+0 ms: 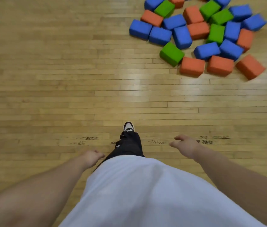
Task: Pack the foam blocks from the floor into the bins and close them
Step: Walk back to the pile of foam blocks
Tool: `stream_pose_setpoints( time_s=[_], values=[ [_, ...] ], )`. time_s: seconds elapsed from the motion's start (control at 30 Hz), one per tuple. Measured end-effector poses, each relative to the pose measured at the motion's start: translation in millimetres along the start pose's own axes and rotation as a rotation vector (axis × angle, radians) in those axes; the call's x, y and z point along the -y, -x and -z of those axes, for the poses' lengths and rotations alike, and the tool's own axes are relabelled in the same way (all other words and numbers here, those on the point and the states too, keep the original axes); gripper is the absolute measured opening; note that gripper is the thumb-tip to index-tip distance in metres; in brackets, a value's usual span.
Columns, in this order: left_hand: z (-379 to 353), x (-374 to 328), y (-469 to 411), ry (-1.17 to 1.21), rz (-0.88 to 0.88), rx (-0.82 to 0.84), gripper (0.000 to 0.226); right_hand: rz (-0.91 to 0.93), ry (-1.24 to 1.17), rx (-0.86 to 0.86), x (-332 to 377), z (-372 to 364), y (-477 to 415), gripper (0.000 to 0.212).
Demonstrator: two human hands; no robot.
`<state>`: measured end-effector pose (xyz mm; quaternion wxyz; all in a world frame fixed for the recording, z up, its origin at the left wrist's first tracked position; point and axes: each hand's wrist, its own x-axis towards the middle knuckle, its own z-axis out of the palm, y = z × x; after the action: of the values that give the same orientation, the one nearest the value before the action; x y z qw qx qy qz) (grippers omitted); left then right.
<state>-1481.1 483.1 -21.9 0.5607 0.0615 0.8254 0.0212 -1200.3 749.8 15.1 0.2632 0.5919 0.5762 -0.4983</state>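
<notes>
Both my hands are empty. My right hand [185,147] hangs out in front of me with its fingers [179,138] loosely spread and a little bent, touching nothing. My left hand [91,158] is low beside my white shirt [146,185], and its fingers [100,155] look softly curled inward around nothing, though blur keeps me from telling them apart. The foam blocks [198,30] lie in a loose heap of blue, orange and green, well ahead of my right fingertips and off to their right, far out of reach. The nearest edge of the heap is an orange block [192,66] with a green block [171,54] touching it just beyond. Bare wooden floor [64,79] lies between my fingers and that edge, and my shoe [129,126] is planted forward between my two hands. I see no bin anywhere, so I cannot say where the blocks are to go. I judge that I am at the approach step, with nothing from this heap picked up. The next move calls for closing the gap, bending down, and spreading my fingers wide enough to span a block's sides. The foam should be light and yield a little, so I could likely squeeze one in each hand or press several together between my palms.
</notes>
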Motion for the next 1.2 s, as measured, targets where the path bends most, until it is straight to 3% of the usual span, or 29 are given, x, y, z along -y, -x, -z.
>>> stream_pose_setpoints(
  time_s=[0.17,0.3,0.43,0.57,0.77,0.87,1.0,1.2],
  values=[
    [78,-126,-17,-0.05,-0.12,0.063,0.025,-0.149,0.021,0.001,45,53,-22,0.064],
    [139,-235,-39,-0.058,-0.287,0.026,0.036,-0.179,-0.085,-0.031,96,93,-54,0.064],
    [182,-315,-61,-0.04,-0.345,0.054,0.049,-0.17,-0.114,-0.026,163,130,-90,0.064],
    [220,-355,-95,-0.06,-0.288,0.052,0.048,-0.123,-0.12,0.008,237,175,-154,0.067],
    [303,-400,-136,0.072,-0.03,-0.064,0.045,0.019,-0.008,0.069,382,256,-243,0.063],
    [349,-444,-150,0.161,-0.017,-0.152,0.045,0.133,0.105,0.057,458,298,-274,0.062],
    [395,-521,-170,0.165,-0.056,-0.185,0.047,0.261,0.054,0.031,538,349,-304,0.064],
    [438,-667,-227,0.06,-0.127,-0.078,0.045,0.224,0.032,0.019,581,407,-367,0.066]
  ],
)
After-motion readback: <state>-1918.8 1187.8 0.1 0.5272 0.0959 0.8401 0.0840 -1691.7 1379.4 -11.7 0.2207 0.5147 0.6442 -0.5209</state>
